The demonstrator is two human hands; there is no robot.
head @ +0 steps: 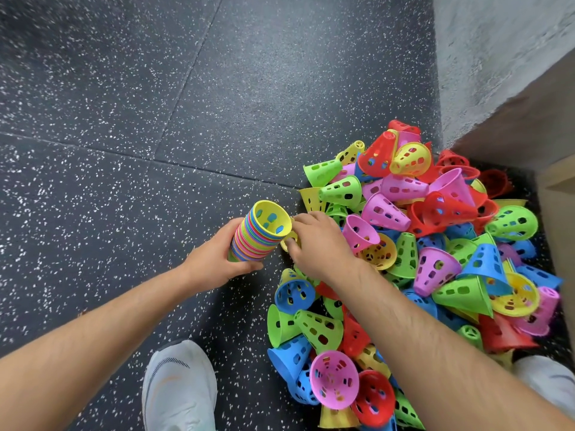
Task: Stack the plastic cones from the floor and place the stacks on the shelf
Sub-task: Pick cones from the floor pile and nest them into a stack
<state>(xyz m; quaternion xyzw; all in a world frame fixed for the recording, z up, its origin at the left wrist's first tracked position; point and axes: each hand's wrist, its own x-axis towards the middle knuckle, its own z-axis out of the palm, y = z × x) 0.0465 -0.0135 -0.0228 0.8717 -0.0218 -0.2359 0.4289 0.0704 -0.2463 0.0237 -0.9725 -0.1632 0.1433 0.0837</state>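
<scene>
I see a stack [253, 237] of nested, hole-punched cones in mixed colours, its wide yellow mouth tipped up toward me, held just above the floor [124, 150] with my left hand [217, 259] wrapped round its side, fingers curled tight on it. My right hand [320, 244] pinches a yellow cone [285, 243] at the stack's rim, touching it. To the right, a loose pile [435, 244] of red, pink, green, blue and yellow cones lies on the dark speckled floor, in the corner of a grey wall [497, 57] and a wooden panel [557, 188].
</scene>
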